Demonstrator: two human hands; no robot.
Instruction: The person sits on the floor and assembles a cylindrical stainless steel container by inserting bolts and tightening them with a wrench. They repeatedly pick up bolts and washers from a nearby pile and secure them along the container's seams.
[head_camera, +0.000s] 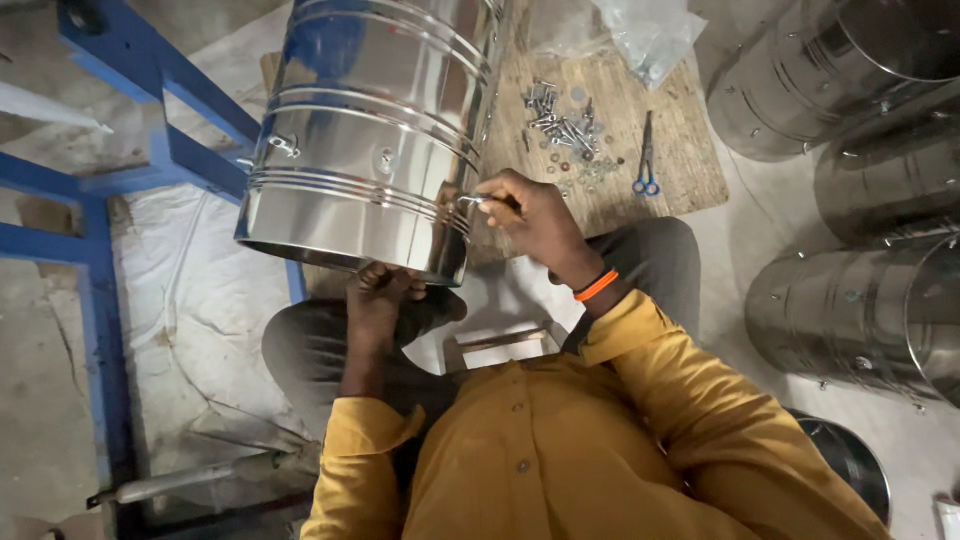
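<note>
— Polished steel, that big drum (375, 130)? Where does it sit?

— Yes, a shiny ribbed steel drum, lying tilted over the person's lap, its open end towards them, its far end over the wooden board (680, 150) that serves as the surface.

— What is the left hand (380, 295) doing?

— It is under the drum's lower rim, fingers curled up against the edge. I cannot tell whether they grip the rim or only prop it.

— And the right hand (535, 215)?

— It is at the drum's side, near the rim, fingers pinched together on a small metal tool (475, 201) whose tip meets the drum wall. An orange band (597, 286) circles that wrist.

— What lies on the board?

— A scatter of bolts and washers (570, 135), just beside it a pair of blue-handled scissors (647, 160), and a clear plastic bag (640, 30) at the far edge.

— Anything else around?

— More steel drums (860, 200) stacked to the right, a blue metal frame (150, 140) to the left, and a white sheet (200, 300) on the floor.
</note>
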